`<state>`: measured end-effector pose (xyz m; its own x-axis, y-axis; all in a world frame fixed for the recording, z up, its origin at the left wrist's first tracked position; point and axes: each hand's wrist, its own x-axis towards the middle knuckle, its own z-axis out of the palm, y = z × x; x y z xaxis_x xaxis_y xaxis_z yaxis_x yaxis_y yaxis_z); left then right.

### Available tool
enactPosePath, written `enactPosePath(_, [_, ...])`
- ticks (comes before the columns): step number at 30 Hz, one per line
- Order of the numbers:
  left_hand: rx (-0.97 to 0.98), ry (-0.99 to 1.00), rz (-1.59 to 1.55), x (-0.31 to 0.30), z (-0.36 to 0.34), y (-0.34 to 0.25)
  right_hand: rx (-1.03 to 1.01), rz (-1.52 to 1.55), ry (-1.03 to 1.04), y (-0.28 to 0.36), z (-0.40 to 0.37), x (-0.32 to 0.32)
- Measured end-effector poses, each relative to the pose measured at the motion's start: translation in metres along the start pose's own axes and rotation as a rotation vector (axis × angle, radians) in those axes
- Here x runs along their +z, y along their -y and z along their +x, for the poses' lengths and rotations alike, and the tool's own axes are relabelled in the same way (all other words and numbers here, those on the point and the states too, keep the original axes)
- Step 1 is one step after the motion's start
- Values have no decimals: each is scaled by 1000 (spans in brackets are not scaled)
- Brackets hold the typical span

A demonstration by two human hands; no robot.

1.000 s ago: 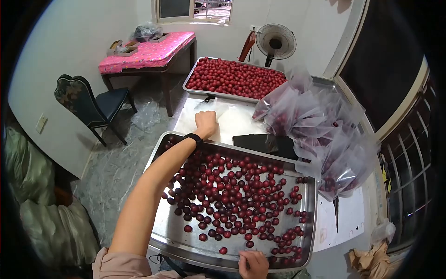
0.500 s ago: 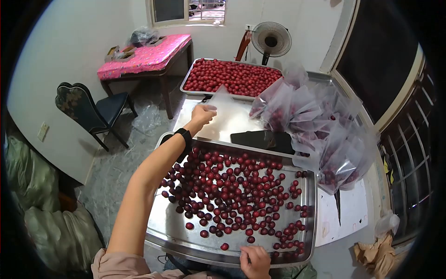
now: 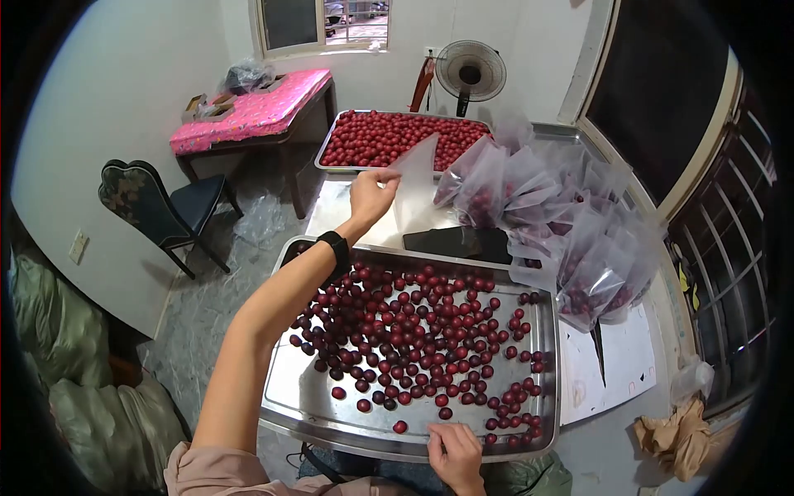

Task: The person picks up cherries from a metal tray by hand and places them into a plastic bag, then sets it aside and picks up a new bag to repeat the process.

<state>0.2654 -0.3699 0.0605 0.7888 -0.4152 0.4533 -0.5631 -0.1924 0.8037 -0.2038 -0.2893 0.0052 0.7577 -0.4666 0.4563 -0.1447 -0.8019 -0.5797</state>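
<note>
My left hand (image 3: 370, 195) reaches past the near tray and pinches an empty clear plastic bag (image 3: 416, 178), lifting it off the stack of flat bags (image 3: 335, 217) on the table. A black watch sits on that wrist. My right hand (image 3: 453, 450) rests on the front rim of the near steel tray (image 3: 302, 397), fingers curled, next to several dark red fruits (image 3: 413, 335) spread over the tray.
A second tray heaped with red fruit (image 3: 389, 137) stands at the back. Several filled clear bags (image 3: 571, 240) pile up at the right. A dark flat device (image 3: 455, 244) lies behind the near tray. A fan (image 3: 470, 73), pink table (image 3: 248, 106) and chair (image 3: 161, 198) stand beyond.
My left hand has risen from the stack of flat bags with one clear bag pinched in it, now held upright. My right hand stays on the tray's front rim.
</note>
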Motion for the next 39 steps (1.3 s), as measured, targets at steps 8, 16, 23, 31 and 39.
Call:
enactPosePath(8, [65, -146, -217, -55, -4, -40, -22, 20, 14, -14, -3, 7])
enactPosePath(16, [-145, -9, -481, -189, -100, -116, 10, 46, 15, -9, -2, 2])
enactPosePath(23, [-475, 96, -747, -254, -247, -101, 180, 325, 58, 2, -2, -11])
enactPosePath(31, [-815, -106, -919, -222, -392, -47, 358, 1129, 273, 32, -14, -7])
enactPosePath(39, [-803, -136, -952, -201, -404, -56, 464, 1018, 208, 42, -6, -3])
